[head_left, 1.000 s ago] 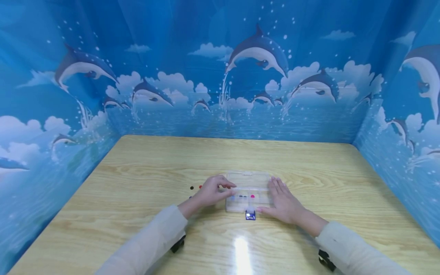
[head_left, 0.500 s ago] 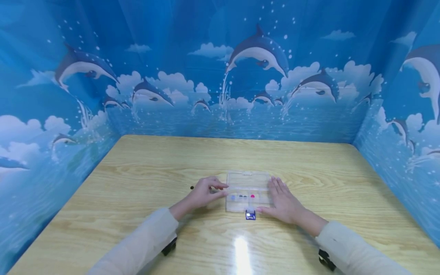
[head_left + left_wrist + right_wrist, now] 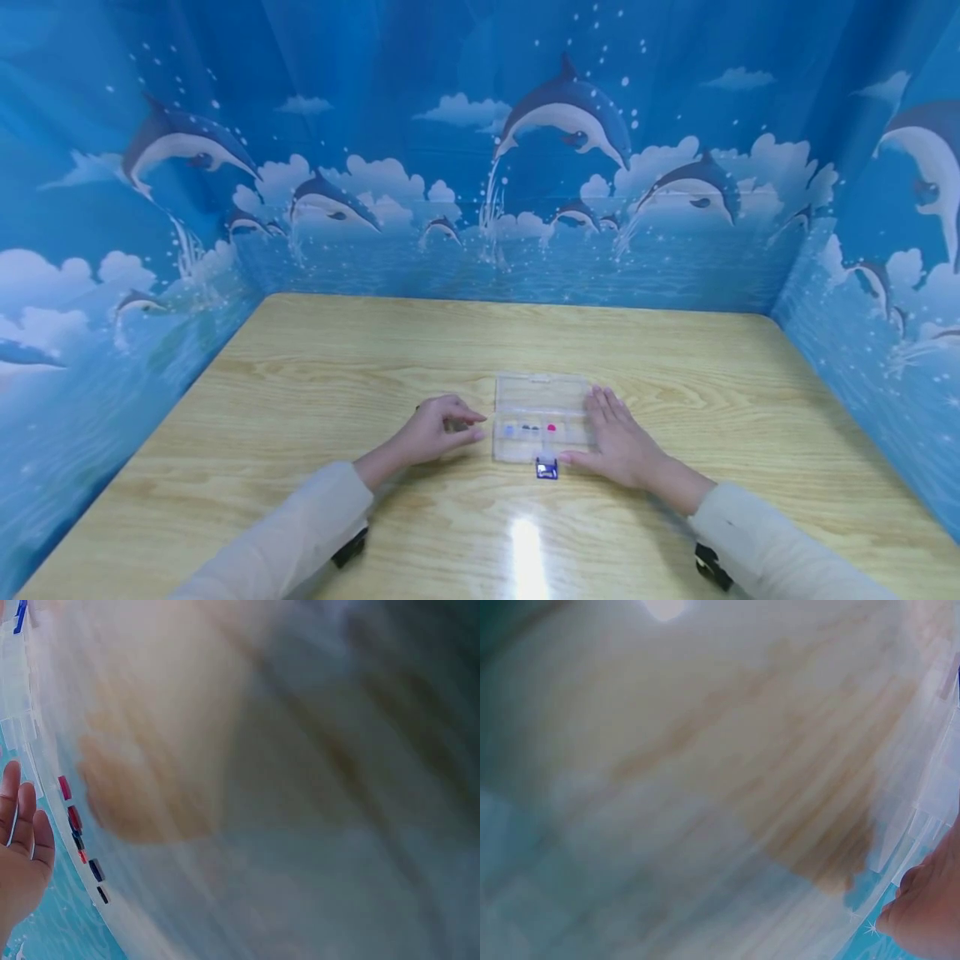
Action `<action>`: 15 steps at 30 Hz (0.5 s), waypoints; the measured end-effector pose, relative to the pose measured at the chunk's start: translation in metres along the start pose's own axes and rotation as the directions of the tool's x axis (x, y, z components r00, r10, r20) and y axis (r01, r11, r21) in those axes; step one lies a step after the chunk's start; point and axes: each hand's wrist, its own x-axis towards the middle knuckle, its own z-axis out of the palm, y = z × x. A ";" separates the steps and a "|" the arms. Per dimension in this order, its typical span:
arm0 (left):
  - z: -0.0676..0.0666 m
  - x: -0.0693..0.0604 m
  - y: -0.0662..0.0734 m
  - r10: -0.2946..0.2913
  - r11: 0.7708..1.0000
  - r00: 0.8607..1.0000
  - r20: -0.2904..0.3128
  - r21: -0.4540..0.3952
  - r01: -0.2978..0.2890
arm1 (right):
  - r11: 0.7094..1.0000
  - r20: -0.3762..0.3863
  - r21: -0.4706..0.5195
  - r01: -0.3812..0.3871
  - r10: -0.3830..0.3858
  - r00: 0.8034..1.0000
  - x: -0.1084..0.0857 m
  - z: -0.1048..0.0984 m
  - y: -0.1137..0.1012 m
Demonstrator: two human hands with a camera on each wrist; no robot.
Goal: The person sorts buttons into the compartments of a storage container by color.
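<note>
A clear plastic compartment box (image 3: 517, 451) lies on the table, its lid (image 3: 542, 392) folded back flat. Small blue (image 3: 509, 430), dark (image 3: 530, 428) and red pieces (image 3: 551, 427) sit in its compartments. My left hand (image 3: 441, 429) is just left of the box, fingers loosely bent, thumb and forefinger apart with nothing visible between them. In the left wrist view, several small red, black and dark blue pieces (image 3: 73, 818) lie beside that hand; in the head view it mostly hides them. My right hand (image 3: 621, 440) rests along the box's right side, fingers extended, thumb by the front edge.
A small blue-and-white item (image 3: 547, 468) sits at the box's front edge. The wooden table (image 3: 360, 342) reaches back to a blue dolphin-print curtain (image 3: 420, 108) that also runs along both sides.
My left hand has drawn back leftward from over the box's left edge, covering most of the loose pieces. The right hand and the box stay where they were.
</note>
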 end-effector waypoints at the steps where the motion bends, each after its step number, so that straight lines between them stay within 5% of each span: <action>1: -0.001 -0.001 0.000 0.004 1.000 1.000 0.001 0.007 -0.004 | 1.000 0.000 0.000 0.000 0.000 1.000 0.000 0.000 0.000; 15: -0.011 -0.012 -0.009 -0.021 0.999 0.996 0.086 0.038 0.017 | 1.000 0.001 0.008 0.002 -0.002 1.000 0.000 0.001 0.001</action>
